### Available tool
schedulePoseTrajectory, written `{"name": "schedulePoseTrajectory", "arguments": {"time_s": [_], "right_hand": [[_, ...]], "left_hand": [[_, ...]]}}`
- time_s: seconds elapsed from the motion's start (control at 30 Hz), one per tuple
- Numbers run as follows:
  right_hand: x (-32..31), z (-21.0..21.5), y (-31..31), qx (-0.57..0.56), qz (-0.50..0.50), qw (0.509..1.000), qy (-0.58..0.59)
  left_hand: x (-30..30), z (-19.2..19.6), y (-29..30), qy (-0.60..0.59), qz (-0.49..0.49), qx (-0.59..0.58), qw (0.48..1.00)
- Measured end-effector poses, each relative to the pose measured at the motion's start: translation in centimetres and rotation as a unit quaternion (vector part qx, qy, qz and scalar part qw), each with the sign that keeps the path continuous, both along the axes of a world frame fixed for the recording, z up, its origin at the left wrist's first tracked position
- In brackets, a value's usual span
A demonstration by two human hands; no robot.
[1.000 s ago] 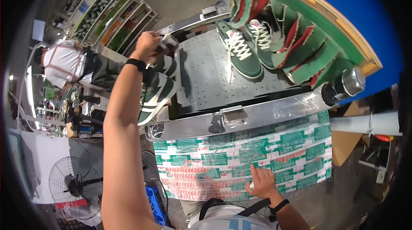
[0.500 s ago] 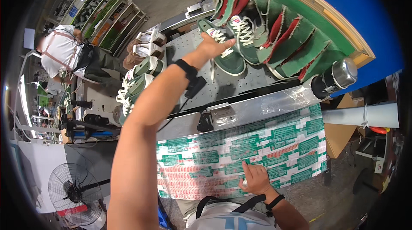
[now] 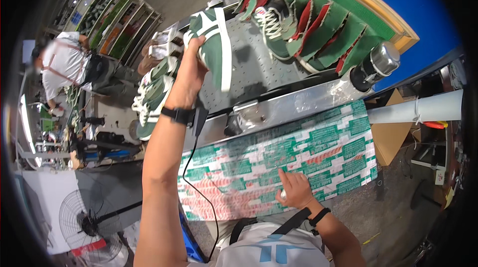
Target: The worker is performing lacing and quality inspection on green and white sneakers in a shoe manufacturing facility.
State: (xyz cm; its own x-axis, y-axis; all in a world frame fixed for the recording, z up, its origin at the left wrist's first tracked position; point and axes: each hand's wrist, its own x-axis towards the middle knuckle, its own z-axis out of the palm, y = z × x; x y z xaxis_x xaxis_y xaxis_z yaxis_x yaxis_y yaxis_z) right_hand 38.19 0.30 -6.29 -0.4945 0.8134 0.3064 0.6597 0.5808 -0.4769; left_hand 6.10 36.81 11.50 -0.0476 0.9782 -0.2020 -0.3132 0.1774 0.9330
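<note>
Workshop floor, dim toward the lens rim: shelving rack at upper left, co-worker in a white top below it, caged fan at lower left. Ahead of me, a perforated metal counter runs up to green and red fabric flaps.

Left grip: clamped on a green shoe with white stripes. Shoe is up over the counter's left part, just beyond and to the right of my palm, tipped on end, white sole edge turned right. Dark shadow on the metal to its right.

Right grip: low and near my body, over a board wrapped in printed green-and-white tape. Forefinger stretched out, other fingers curled in with the thumb on a small pale thing; too small to say what.

Second shoe, white-laced, stands by the flaps, well apart from both hands. More green shoes sit left of my forearm, partly covered by it.

Hard to see: laces and opening of the held one, turned away and behind my hand; some fingertips hidden too. Another shoe under the flaps shows only a pale sole edge. Blue panel at upper right runs into the dark rim.
</note>
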Motion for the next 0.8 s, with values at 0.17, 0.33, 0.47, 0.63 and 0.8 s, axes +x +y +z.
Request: {"name": "schedulePoseTrajectory", "arguments": {"time_s": [0.17, 0.33, 0.47, 0.63, 0.8], "right_hand": [[-0.2, -0.5, 0.1, 0.003, -0.013, 0.999, 0.034], [-0.6, -0.4, 0.2, 0.007, -0.009, 0.999, 0.036], [-0.8, -0.2, 0.4, 0.028, -0.001, 1.000, 0.014], [-1.5, 0.4, 0.4, 0.043, -0.008, 0.999, 0.027], [-1.7, 4.9, -1.9, -0.173, -0.028, 0.978, 0.116]], "left_hand": [[-3.1, 2.5, -19.7, 0.108, 0.036, 0.031, 0.993], [-1.3, -1.8, -37.0, 0.327, 0.094, -0.066, 0.938], [2.5, -9.6, -43.9, 0.438, 0.104, -0.068, 0.890], [2.9, -9.8, -47.1, 0.530, 0.109, -0.041, 0.840], [1.2, -9.4, -48.5, 0.536, 0.045, -0.113, 0.836]]}}
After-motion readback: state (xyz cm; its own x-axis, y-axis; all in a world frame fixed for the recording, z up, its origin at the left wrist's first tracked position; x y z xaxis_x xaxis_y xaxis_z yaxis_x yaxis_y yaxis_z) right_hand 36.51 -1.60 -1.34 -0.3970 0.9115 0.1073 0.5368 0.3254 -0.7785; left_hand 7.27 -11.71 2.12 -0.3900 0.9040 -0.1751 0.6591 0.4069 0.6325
